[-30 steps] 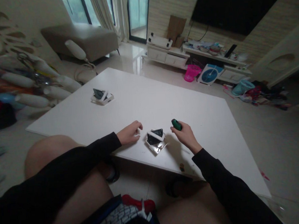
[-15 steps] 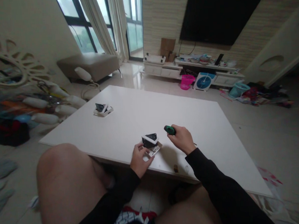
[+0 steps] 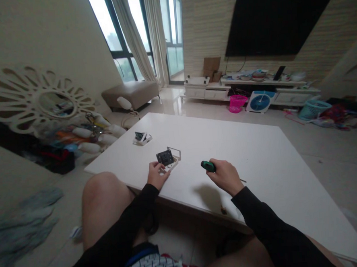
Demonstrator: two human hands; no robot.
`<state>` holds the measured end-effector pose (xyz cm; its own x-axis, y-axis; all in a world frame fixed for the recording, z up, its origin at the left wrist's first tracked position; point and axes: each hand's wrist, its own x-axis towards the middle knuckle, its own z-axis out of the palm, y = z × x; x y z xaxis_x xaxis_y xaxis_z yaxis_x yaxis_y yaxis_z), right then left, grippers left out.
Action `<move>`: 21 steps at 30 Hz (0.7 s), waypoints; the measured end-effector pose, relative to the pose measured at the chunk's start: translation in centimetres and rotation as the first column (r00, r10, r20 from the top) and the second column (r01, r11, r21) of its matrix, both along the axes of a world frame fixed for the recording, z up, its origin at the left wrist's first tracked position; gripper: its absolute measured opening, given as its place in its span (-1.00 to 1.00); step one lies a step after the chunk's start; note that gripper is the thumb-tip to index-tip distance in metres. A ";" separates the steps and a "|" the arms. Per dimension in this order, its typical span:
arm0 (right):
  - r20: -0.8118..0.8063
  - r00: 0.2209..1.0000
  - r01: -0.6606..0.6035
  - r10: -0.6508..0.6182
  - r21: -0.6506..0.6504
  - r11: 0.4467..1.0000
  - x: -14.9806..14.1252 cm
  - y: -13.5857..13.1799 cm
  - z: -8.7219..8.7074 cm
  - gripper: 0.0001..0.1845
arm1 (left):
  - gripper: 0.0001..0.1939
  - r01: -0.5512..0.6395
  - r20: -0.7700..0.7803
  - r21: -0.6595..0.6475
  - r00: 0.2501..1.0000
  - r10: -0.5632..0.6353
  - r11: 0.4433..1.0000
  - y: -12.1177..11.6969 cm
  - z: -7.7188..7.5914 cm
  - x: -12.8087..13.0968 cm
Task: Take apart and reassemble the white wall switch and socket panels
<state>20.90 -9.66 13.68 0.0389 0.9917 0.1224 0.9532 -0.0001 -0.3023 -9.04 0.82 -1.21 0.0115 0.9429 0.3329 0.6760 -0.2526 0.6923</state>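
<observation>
My left hand (image 3: 157, 176) grips the near left side of a small open white box (image 3: 173, 164), thumb at its front and fingers by its left edge. A square black plate (image 3: 164, 157) with a raised middle rests tilted on this box. Beside its far right corner a thin white frame (image 3: 175, 152) leans against or near the box; contact is unclear. Held above the table, a screwdriver (image 3: 208, 166) with a green and black handle is wrapped in my right hand (image 3: 226, 175). Its thin shaft sticks out behind the hand, pointing away from the box.
Another white box (image 3: 142, 139) with a dark plate and frame stands at the far left of the white table (image 3: 227, 140). A small brownish piece (image 3: 223, 210) lies near the front edge. My knee (image 3: 102, 194) is close to the table's left front edge.
My left hand, first open beside the box, has taken hold of it and shifted it left. The black plate and white frame have come apart. My right hand keeps the screwdriver.
</observation>
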 end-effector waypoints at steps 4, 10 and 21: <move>-0.001 1.000 -0.020 0.020 -0.001 1.000 -0.1 -0.1 0.0 -0.95 | -0.75 -0.085 -0.029 -0.030 0.996 0.084 0.996 3.1 0.3 -3.1; -0.005 0.999 -0.050 0.050 -0.031 0.998 -0.4 -0.2 -0.4 -0.97 | -0.69 -0.273 -0.088 -0.110 0.960 0.265 0.956 7.5 1.7 -7.6; 0.005 0.995 -0.102 0.102 -0.035 0.994 -0.5 -0.2 -1.2 -0.97 | -0.70 -0.521 -0.181 -0.201 0.852 0.491 0.830 11.2 4.4 -11.9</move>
